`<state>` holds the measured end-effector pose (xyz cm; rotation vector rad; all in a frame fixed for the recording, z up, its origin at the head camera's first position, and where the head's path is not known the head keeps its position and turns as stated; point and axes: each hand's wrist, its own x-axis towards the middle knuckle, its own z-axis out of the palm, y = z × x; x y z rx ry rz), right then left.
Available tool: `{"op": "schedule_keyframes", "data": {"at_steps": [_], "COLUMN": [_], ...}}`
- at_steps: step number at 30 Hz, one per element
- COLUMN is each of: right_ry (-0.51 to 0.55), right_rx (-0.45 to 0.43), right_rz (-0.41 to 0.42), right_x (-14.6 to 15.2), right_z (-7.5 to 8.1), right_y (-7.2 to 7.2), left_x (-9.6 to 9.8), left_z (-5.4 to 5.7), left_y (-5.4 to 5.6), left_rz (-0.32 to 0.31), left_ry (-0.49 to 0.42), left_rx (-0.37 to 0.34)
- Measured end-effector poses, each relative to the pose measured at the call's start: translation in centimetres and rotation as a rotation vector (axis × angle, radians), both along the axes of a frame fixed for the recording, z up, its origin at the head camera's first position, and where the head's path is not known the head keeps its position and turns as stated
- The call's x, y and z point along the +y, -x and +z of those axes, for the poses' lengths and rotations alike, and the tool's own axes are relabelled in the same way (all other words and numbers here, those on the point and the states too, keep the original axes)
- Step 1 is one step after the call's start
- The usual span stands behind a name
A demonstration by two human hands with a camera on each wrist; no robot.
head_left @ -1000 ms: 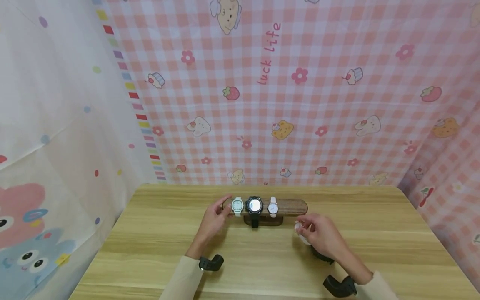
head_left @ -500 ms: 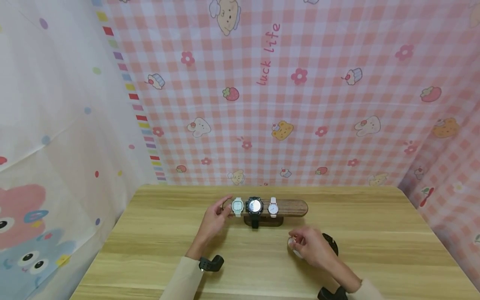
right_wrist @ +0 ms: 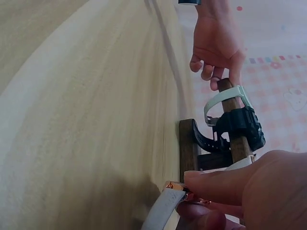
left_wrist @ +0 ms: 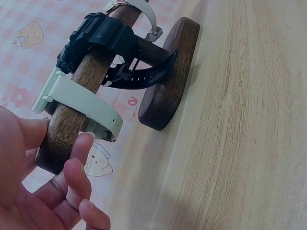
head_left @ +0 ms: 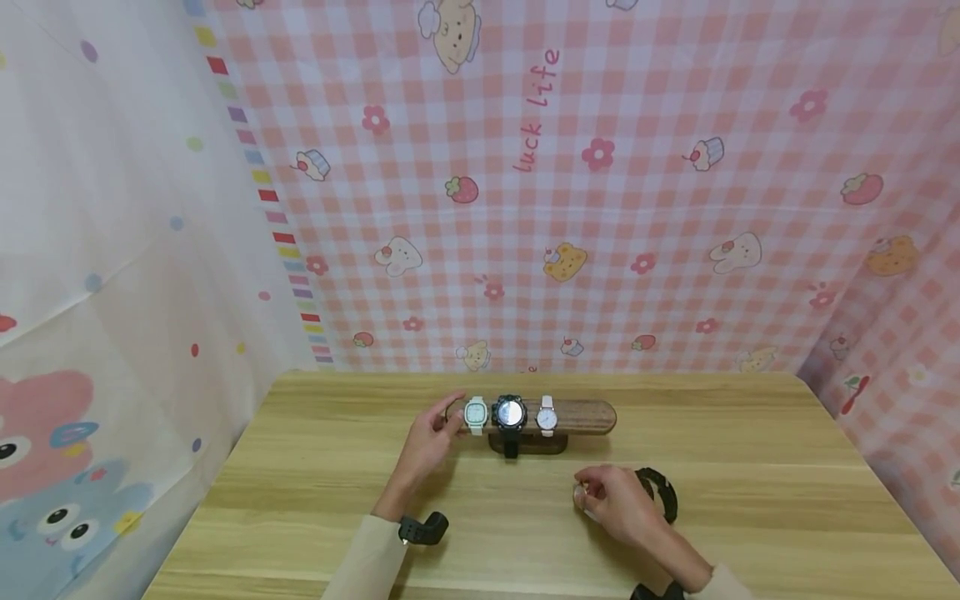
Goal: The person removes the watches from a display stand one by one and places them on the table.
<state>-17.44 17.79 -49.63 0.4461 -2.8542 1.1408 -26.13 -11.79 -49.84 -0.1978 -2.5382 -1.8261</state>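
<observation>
At the back of the table a dark wooden watch stand [head_left: 591,417] carries three watches. From the left they are a pale green square watch [head_left: 476,414], a chunky black watch [head_left: 510,412] and a small round watch with a whitish strap [head_left: 547,418]. My left hand [head_left: 427,450] grips the bar's left end between thumb and fingers, beside the green strap [left_wrist: 88,101]. In front of the stand, to its right, my right hand [head_left: 621,502] pinches another wristwatch [right_wrist: 163,209] with a white strap and rose-gold case. My fingers hide part of its case.
Another black watch [head_left: 666,495] lies on the wooden table [head_left: 337,492] just right of my right hand, partly covered by it. A pink checked cloth [head_left: 660,200] hangs behind the table, and a white printed cloth [head_left: 142,275] hangs at the left.
My right hand has drawn back toward me and slightly left with the white-strapped watch, uncovering more of the black watch on the table. My left hand stays on the stand.
</observation>
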Motion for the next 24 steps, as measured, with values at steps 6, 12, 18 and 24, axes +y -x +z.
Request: {"op": "schedule_keyframes", "data": {"at_steps": [6,12,18,24], "right_ry": [-0.005,-0.012,-0.033,-0.034], "right_rx": [-0.003,-0.009,-0.006,-0.068], "right_rz": [0.008,-0.001,-0.013,-0.062], "right_x": [-0.2,-0.5,-0.5,-0.3], "right_z": [-0.4,-0.6,-0.3,1.5], "right_y": [0.0,0.0,0.0,0.5], "left_x": [-0.1,-0.2,-0.2,-0.2], "left_z": [-0.1,-0.2,-0.2,-0.1], "left_y": [0.0,0.1,0.1,0.1], "left_rz": [0.001,0.012,0.006,-0.007], "left_ry": [0.010,0.018,0.020,0.008], "left_rx": [0.002,0.015,0.021,0.014]}}
